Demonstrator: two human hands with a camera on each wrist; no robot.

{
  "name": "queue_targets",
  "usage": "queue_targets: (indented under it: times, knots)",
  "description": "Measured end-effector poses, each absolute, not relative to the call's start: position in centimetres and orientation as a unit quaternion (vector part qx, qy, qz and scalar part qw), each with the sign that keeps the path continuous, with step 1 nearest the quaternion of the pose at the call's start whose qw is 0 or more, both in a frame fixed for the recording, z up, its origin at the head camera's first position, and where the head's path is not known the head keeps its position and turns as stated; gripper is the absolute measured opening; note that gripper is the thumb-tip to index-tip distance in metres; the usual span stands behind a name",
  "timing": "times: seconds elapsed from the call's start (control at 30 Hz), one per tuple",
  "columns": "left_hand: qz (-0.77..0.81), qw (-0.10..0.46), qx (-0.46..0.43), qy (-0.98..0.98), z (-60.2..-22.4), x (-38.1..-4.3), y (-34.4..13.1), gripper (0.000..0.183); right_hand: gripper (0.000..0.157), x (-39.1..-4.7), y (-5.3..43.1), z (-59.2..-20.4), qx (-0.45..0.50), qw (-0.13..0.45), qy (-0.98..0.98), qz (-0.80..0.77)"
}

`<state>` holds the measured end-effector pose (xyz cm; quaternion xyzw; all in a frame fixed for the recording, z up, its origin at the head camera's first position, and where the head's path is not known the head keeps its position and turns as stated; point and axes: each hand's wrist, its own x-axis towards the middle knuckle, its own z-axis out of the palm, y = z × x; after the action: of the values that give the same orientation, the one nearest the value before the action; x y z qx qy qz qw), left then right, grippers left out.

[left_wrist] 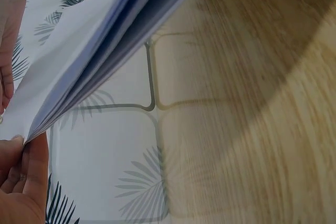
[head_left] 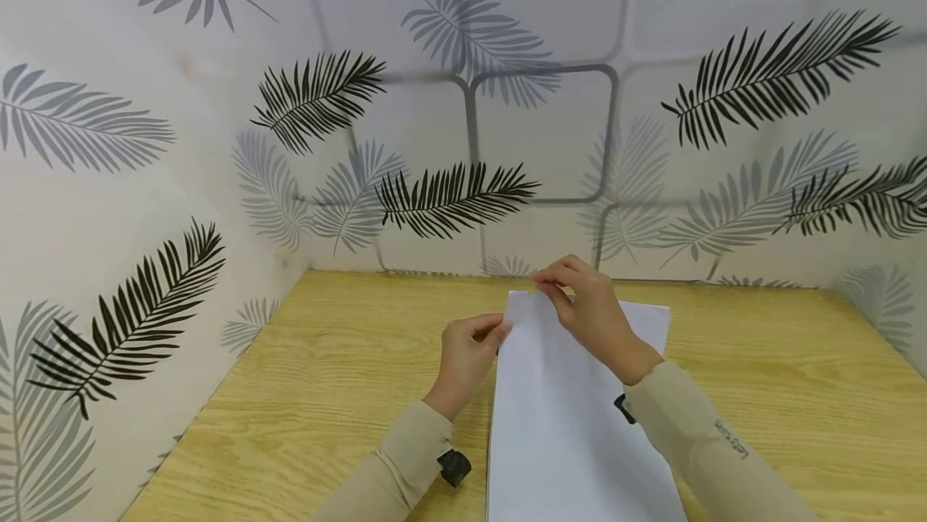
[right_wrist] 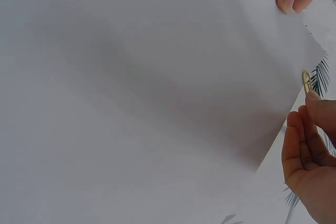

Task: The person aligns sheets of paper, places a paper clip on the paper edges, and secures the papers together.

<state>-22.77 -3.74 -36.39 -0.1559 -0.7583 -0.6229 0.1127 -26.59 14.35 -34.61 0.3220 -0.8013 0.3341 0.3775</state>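
Observation:
A stack of white paper sheets (head_left: pixel 565 425) lies on the wooden table in the head view, its far edge raised off the surface. At the stack's left edge, near the far corner, my left hand (head_left: pixel 463 357) pinches the sheets between thumb and fingers. The left wrist view shows several layers of the paper (left_wrist: pixel 89 61) fanned apart away from that pinch. My right hand (head_left: pixel 590 313) is over the far edge, holding a gold paper clip (right_wrist: pixel 306 80) between thumb and fingertips. In the right wrist view, the clip's free end is at the sheet's edge; whether it grips any paper I cannot tell.
The wood-grain table (head_left: pixel 348 361) extends on both sides of the paper. Behind it stands a pale wall (head_left: pixel 688 232) with leaf patterns, close beyond my hands. A black device (head_left: pixel 455 467) sits at the left wrist, another (head_left: pixel 624 408) at the right.

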Motion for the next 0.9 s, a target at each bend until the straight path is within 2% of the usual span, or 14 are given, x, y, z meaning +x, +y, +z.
queue_targets:
  times: [0.53, 0.9]
  knots:
    - [-0.616, 0.12, -0.159, -0.762, -36.5, -22.6, -3.5, 0.014, 0.015, -26.6, 14.5, -34.8, 0.316, 0.368, -0.805, 0.341]
    - [-0.614, 0.129, -0.165, -0.761, -39.8, -25.2, -3.8, 0.015, 0.013, -26.2, 14.5, -34.3, 0.301, 0.341, -0.819, 0.351]
